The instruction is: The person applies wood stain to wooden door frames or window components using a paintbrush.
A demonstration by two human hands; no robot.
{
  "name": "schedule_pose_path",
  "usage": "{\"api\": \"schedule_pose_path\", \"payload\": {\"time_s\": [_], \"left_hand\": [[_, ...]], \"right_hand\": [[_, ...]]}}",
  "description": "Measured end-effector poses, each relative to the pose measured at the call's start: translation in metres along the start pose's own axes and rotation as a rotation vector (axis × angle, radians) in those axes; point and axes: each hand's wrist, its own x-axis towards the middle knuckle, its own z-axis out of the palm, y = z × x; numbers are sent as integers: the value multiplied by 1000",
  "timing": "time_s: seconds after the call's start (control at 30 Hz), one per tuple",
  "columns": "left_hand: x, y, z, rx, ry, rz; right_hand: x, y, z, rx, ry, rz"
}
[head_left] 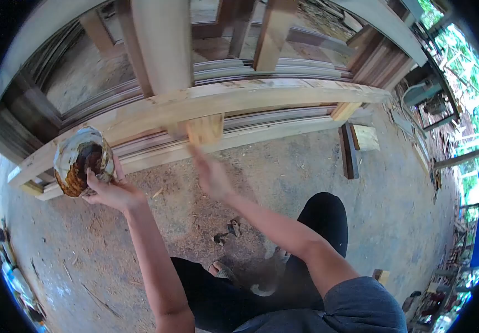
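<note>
A rounded, pale container (84, 161) with brown, sticky-looking stains is gripped by my left hand (111, 188), thumb over its rim. Dark brown matter lies inside it. My right hand (212, 176) is smeared by motion just below a small wooden block (205, 130) set between two rails of a wooden frame. Whether it holds anything is too blurred to tell. The long upper rail (239, 95) of the frame runs above both hands, and the lower rail (284, 131) lies close to the floor.
Dark and pale wood offcuts (349, 151) lie on the concrete floor (317, 172) at right of centre. Sawdust and shavings are scattered below the frame. My knees and sandalled foot are at the bottom. Machinery (421, 93) and piled scraps stand at the far right.
</note>
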Motion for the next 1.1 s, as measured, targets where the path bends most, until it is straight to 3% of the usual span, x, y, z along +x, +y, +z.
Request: {"api": "schedule_pose_path", "payload": {"time_s": [0.03, 0.07, 0.13, 0.2, 0.27, 0.3, 0.33, 0.4, 0.47, 0.57, 0.63, 0.67, 0.7, 0.73, 0.77, 0.83, 0.93, 1.0, 1.07, 1.1], "left_hand": [[-5, -1, 3, 28, -2, -2], [-7, -4, 4, 19, 10, -13], [-10, -9, 7, 20, -29, -12], [-9, -17, 4, 28, -82, -5], [-19, -19, 9, 32, -98, -45], [-23, -21, 13, 38, -105, -81], [-26, -25, 15, 36, -110, -86], [-31, -30, 19, 64, -105, -134], [-36, -37, 22, 82, -126, -144], [-45, -46, 27, 104, -163, -153], [-50, -49, 30, 118, -173, -159], [-54, -49, 33, 118, -168, -168], [-58, -50, 36, 117, -162, -176], [-62, -52, 37, 121, -159, -175], [-65, -54, 39, 131, -166, -189], [-69, -62, 36, 144, -152, -185], [-77, -68, 26, 106, -212, -354], [-68, -69, 14, 21, -152, -457], [-48, -68, -5, -69, -113, -500], [-40, -66, -8, -103, -39, -505]], "right_hand": [[-9, -3, 4, -518, -170, -163], [-2, 4, -2, -513, -156, -162], [19, 17, -22, -511, -116, -362], [31, -14, -82, -390, -19, -111], [26, -56, -146, -507, 129, -35], [30, -60, -184, -711, 237, 11], [26, -66, -220, -612, 301, -119], [19, -87, -270, -406, 630, 8], [21, -93, -336, -306, 773, -2], [37, -97, -364, -327, 980, -22], [41, -90, -340, -333, 836, 33], [42, -63, -333, -262, 644, -58], [43, -43, -312, -378, 522, -55], [54, -8, -281, -477, 592, -219], [22, -54, -220, -335, 377, -113], [16, -33, -183, -748, 143, -15], [6, -28, -154, -695, -134, -89], [28, 9, -173, -397, 79, -271], [11, -51, -188, -368, 241, 1], [28, -18, -223, -482, 311, -149]]}}
